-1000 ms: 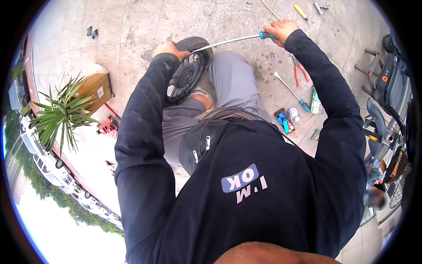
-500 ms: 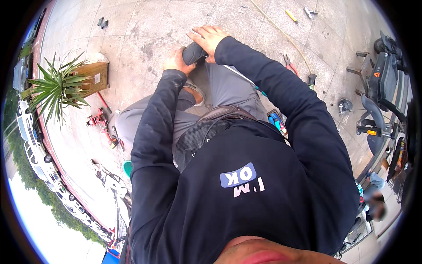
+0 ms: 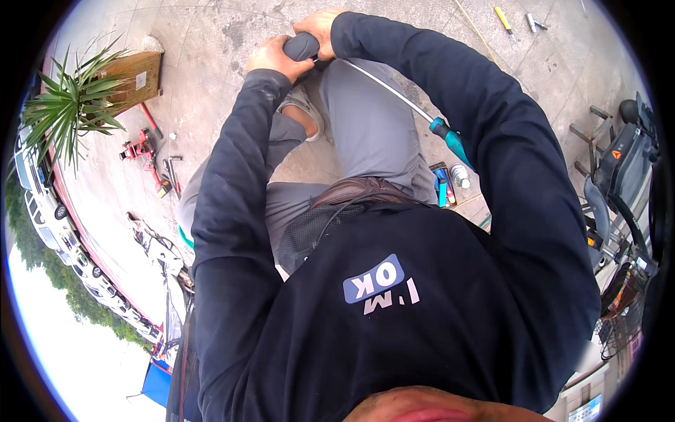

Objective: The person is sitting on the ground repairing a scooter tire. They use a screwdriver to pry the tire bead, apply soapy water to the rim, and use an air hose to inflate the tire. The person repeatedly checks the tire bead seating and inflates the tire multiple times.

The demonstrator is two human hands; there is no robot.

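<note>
A dark grey rounded thing [image 3: 301, 46], which looks like a small tyre seen end-on, is between my hands above the floor. My left hand [image 3: 275, 59] grips its left side, fingers wrapped round it. On its right and far side, my right hand [image 3: 320, 29] is closed against it, with the fingers partly hidden. A long screwdriver [image 3: 448, 139] with a teal and black handle lies slantwise across my right thigh. Its steel shaft runs up to the grey thing beneath my right hand; the tip is hidden.
A yellow-handled tool [image 3: 503, 20] lies at the far right. To the left are a potted plant [image 3: 74, 98], a red floor jack [image 3: 143, 150] and some hand tools [image 3: 171, 172]. A clear bottle [image 3: 460, 175] stands right of my leg, near a black scooter [image 3: 619, 155].
My hands and the grey thing have shifted up a little in the view. More of the screwdriver, with its teal handle, now shows beside my right forearm. The whole view has swung slightly.
</note>
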